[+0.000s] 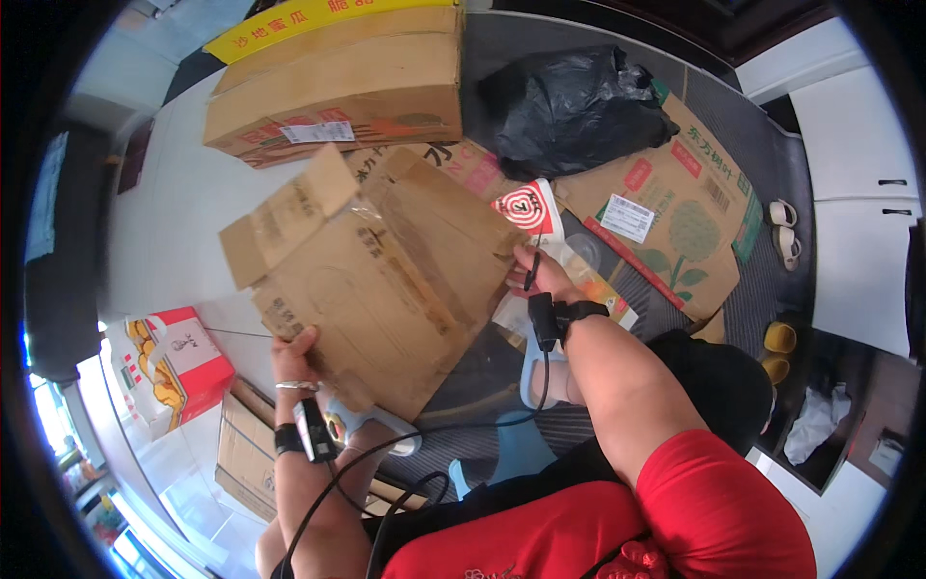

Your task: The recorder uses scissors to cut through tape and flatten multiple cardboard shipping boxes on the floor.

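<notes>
Left hand (292,359), right hand (542,272), each grip clamped on 1 brown cardboard box (391,299) mid-frame, black plastic bag (569,116) upper right of centre, red-and-white carton (198,355) lower left

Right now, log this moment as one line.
left hand: holding flattened cardboard carton | right hand: holding same carton | beyond: black plastic bag

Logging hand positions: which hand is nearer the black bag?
Right: the right hand, below the bag in view, holds the cardboard at its right edge; the left hand, farther off, holds its left edge.
</notes>
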`<state>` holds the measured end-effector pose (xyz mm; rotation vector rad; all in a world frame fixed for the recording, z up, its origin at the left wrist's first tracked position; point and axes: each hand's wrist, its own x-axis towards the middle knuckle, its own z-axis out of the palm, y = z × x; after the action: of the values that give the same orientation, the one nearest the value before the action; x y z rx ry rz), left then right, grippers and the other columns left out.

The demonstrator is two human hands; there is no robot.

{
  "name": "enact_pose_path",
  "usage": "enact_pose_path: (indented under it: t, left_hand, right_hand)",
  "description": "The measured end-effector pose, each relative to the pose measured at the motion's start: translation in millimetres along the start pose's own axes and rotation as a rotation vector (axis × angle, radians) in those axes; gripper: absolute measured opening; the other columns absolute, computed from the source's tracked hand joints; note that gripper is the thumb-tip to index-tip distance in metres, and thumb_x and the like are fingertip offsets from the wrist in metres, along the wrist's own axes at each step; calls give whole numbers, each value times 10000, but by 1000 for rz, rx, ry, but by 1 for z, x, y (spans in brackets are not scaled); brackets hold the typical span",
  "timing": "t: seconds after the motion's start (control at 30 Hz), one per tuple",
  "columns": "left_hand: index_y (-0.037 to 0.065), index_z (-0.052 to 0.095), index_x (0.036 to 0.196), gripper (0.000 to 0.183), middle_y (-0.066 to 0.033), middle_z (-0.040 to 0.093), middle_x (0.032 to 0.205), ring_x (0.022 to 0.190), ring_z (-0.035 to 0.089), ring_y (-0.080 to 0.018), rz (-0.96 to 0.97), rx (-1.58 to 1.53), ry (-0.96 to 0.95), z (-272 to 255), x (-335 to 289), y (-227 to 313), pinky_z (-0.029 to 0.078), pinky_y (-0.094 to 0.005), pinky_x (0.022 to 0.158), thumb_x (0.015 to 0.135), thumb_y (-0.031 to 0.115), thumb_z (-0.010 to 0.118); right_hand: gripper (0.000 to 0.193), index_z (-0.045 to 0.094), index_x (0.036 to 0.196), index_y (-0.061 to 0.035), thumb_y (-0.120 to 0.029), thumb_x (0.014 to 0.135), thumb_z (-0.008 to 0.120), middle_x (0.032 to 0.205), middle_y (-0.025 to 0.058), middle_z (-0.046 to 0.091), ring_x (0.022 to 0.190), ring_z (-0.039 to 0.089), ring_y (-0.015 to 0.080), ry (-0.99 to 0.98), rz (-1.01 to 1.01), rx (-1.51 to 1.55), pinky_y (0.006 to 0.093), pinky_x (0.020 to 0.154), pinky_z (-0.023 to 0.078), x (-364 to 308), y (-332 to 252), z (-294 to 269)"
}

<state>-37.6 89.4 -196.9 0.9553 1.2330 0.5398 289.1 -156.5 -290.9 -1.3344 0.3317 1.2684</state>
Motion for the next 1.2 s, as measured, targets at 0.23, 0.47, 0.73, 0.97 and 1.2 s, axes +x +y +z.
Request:
enact_pose_path:
  t: [0.23, 0.47, 0.73, 0.97, 1.2]
  left_hand:
    - [-18, 460, 1125, 394, -123, 571, 1029, 905, 577, -257, 269, -50, 148, -70, -64, 144, 489, -379, 810, 751, 11, 581]
    - [-11, 411, 1187, 463, -153, 536, 1114, 1018, 536, -281, 317, -149, 225, -98, -154, 162, 448, -404, 890, 760, 41, 584]
    - [-18, 428, 1132, 426, -137, 555, 1060, 941, 561, -251, 319, 7, 339, -98, -131, 136, 462, -355, 848, 738, -1, 591]
    - [-16, 429, 1137, 427, -134, 554, 1072, 964, 556, -261, 301, -84, 297, -106, -126, 149, 462, -371, 859, 744, 23, 591]
    - [-17, 412, 1161, 464, -131, 551, 1088, 971, 555, -240, 312, -24, 220, -95, -122, 152, 452, -353, 865, 759, 82, 620]
  right_hand:
    - [273, 486, 930, -4, -99, 725, 639, 640, 51, 552, 496, 536, 156, 104, -175, -196, 261, 434, 435, -22, 27, 48]
    - [311, 485, 1023, -48, -91, 740, 607, 703, 59, 554, 555, 540, 150, -126, -6, -319, 269, 473, 433, -50, 63, 96]
    - [242, 473, 931, -11, -60, 750, 626, 711, 72, 542, 562, 513, 136, 487, -461, -290, 272, 481, 415, 4, 41, 39]
    - [373, 514, 951, 49, -156, 686, 678, 903, 222, 589, 849, 565, 356, 949, -752, -631, 401, 750, 438, 26, -5, -15]
    - [521, 485, 1101, -17, -315, 701, 636, 1005, 217, 584, 994, 531, 376, 634, -321, -1106, 423, 861, 410, 22, -43, 1]
